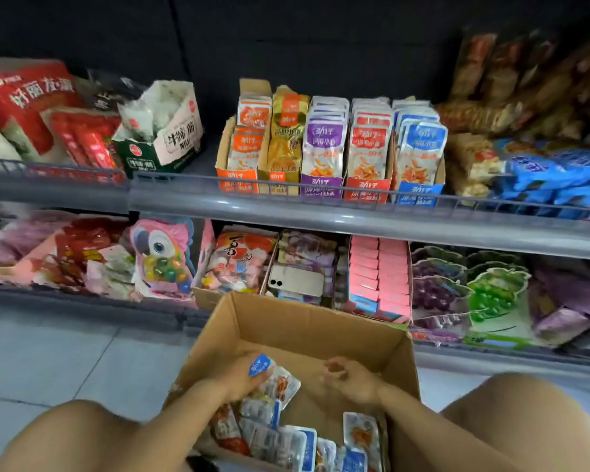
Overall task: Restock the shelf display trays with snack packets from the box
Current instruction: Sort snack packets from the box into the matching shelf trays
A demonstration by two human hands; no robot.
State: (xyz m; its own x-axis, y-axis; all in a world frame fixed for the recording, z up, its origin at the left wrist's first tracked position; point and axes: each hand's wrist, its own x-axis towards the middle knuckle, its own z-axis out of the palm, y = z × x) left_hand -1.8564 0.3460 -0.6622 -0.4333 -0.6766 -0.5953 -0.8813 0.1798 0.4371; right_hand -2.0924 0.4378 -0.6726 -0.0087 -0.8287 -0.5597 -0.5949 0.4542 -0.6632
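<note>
- Gathering stock from the cardboard box, which stands on the floor between the person's knees, in front of the shelves.
- Left hand: fingers and thumb curled round a blue-topped packet. Its blue header shows past the fingertips, and its printed body juts out to the right of the palm. Whether the grip holds more than one packet cannot be told.
- Right hand: inside the box, apart from the held packet, fingers loosely curled with nothing visible between them.
- Loose packets: heaped at the near end of the box, closer to the person than either hand.
- Handling, as judged: small sealed pouches, light, limp and glossy, likely to slide over one another. They are best pinched across the flat sealed header, or stacked and squeezed by the edges.
- Blue display tray: on the upper shelf, rightmost of five, apparently nearly full.
</note>
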